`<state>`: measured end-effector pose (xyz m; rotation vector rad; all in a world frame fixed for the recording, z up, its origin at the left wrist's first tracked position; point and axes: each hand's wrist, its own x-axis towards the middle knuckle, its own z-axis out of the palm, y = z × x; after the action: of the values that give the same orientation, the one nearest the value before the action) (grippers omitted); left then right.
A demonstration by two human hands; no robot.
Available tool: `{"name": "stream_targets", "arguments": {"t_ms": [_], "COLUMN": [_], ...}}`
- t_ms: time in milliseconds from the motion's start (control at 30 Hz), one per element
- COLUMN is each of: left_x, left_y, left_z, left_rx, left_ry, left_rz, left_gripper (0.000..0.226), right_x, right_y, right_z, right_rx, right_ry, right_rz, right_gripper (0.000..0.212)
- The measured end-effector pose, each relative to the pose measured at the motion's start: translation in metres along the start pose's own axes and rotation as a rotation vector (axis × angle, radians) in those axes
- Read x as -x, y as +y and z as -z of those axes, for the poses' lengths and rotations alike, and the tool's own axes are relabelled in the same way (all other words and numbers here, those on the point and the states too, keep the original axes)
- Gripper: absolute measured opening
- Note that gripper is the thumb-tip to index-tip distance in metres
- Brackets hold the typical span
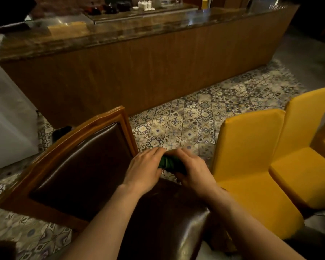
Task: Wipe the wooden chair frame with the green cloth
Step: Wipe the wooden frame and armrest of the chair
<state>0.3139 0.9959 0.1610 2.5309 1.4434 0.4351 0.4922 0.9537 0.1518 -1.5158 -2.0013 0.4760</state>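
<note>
Green cloth [170,163] sits bunched between both hands, held in the air above the dark brown leather seat [169,218], near its far edge, w/ patterned floor tiles [188,119] showing beyond. Left hand [144,168] covers it from the left, fingers curled together over the top of the wad; right hand [192,168] closes on it from the right, fingers wrapped over and thumb side hidden. Both are gripping the cloth, pressed close, fingertips almost meeting above it. Only a small dark-green patch shows between them; can't tell how it's folded.

Wooden chair frame [129,126] is the thing to reach. Its nearest part is the right upright of the backrest, just beside the left hand, up and to the left of the cloth. That rail runs away from the camera, from near the left knuckles up to the top corner, then the arched top rail bends back down-left round the leather back panel [83,162]. So the frame lies left of the cloth, and the left hand is nearer by a clear margin.

Judgement: cloth prob. being gathered into a pad before wiping; frame not yet touched by it. Next move likely short, leftward, then along the upright's long axis. Yellow chairs [251,156] on the right are well apart from this, no obstacle.
</note>
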Motion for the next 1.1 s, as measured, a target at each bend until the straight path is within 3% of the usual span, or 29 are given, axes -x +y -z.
{"name": "stream_targets", "arguments": {"t_ms": [333,800,900,1100], "left_x": [-0.058,-0.087,-0.101,-0.132], "left_y": [-0.026,-0.09,-0.12,-0.186], "left_z": [-0.106,-0.256,-0.271,-0.298], "left_rx": [0.073,0.167,0.099,-0.125], "left_ry": [-0.12,-0.256,-0.229,-0.287], "left_rz": [0.077,-0.096,-0.111,0.08], "left_gripper": [0.051,0.054,0.057,0.079], "right_x": [-0.028,-0.012,-0.02,-0.039], "right_y": [0.103,0.195,0.208,0.208], "right_z": [-0.052,-0.159,-0.176,-0.211], "right_rx": [-0.012,0.165,0.213,0.258], "right_ry": [-0.042,0.012,-0.012,-0.049], "right_rz": [-0.097,-0.38,-0.439,-0.511], "right_gripper": [0.064,0.049,0.056,0.07]}}
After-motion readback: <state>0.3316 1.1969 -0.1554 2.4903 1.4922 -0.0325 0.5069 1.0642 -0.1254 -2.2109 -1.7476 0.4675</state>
